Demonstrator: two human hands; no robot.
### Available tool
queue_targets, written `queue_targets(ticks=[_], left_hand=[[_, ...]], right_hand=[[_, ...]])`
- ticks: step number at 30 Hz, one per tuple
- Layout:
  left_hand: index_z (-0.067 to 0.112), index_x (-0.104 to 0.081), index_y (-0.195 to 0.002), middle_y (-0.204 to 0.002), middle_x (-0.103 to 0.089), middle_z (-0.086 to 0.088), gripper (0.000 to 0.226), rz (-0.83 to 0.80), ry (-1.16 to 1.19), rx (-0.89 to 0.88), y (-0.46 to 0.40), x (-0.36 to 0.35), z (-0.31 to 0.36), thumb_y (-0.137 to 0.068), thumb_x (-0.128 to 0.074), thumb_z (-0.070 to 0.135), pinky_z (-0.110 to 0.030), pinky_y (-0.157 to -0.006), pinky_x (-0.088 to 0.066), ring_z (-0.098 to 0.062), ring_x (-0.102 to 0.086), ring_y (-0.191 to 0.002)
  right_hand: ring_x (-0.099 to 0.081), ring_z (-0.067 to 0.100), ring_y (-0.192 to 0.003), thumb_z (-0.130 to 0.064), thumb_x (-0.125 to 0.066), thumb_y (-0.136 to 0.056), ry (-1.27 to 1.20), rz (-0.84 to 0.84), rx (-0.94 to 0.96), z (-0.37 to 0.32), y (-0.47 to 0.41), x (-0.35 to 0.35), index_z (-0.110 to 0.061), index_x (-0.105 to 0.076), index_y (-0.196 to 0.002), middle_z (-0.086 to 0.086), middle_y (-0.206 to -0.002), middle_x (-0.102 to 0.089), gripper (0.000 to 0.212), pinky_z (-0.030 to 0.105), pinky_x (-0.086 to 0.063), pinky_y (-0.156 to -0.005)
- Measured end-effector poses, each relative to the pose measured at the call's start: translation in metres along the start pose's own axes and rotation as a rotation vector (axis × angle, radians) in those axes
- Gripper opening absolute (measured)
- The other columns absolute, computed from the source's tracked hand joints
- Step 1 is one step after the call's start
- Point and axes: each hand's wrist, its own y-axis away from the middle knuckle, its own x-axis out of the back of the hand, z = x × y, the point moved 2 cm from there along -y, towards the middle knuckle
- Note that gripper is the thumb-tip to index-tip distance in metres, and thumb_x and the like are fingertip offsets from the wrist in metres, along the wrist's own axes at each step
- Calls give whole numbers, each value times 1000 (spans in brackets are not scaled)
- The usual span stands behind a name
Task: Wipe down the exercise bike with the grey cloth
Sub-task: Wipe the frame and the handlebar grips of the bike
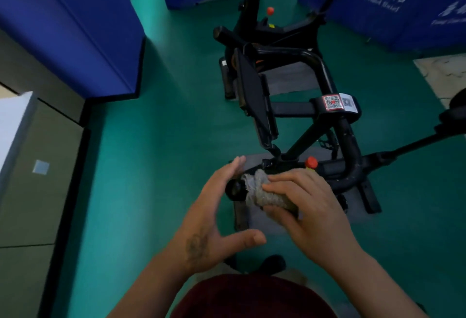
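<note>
Two bare hands over a black exercise bike [325, 120], seen from above on a green floor [161, 166]. Blue panels [75, 30] with white lettering beyond and to the left of the bike; a second black machine [267, 27] just past it, with an orange knob of its own. On the bike: a dark tablet-like screen [254, 98] tilted near the middle, a white and red QR label [339, 102] on the frame to the right of the screen, an orange knob [311, 162] on the near part of the frame.

Right hand [310, 206] at the near left handlebar end [234, 187] of the bike, fingers curled round the grey cloth [264, 191], cloth bunched and wrapped on the bar, thumb underneath. Left hand [214, 216] just left of that same bar end, spread wide, fingers straight and lifted, thumb stretched out toward the right hand, holding nothing; fingertips close to the bar end and cloth, contact hard to tell. Dark mark on the back of the left hand. Dark red clothing [252, 297] below the bike at the bottom edge, and a dark shoe tip [273, 263] just above it.
</note>
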Motion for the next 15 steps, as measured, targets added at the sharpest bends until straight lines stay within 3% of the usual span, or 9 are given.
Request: queue_targets(ticks=[3,8,15], left_hand=[[28,-19,-170,-174,-22,18,120,-89,-27,-25,-13,-2,-3,-77,-80,73,-48,-128,-34,-8,-23,-162],[28,-28,-166,-168,-35,17,113,-114,19,-62,-19,-2,-10,-77,-88,63,-44,-124,-41,-7,-36,-156],[32,-21,-169,-173,-25,18,116,-108,-94,-66,-19,2,-4,-79,-79,78,-50,-126,-37,-7,-26,-161]], right_hand=[[-57,14,-119,-32,-70,-97,15,25,-53,-10,-2,-1,-21,-72,-122,-12,-126,-64,28,35,-46,-101],[-57,13,-121,-29,-71,-99,10,62,-108,-21,-5,-9,-21,-71,-124,-13,-129,-64,27,38,-46,-102],[-55,15,-126,-44,-69,-98,102,6,-76,9,5,0,-26,-73,-122,-17,-127,-66,30,42,-41,-108]])
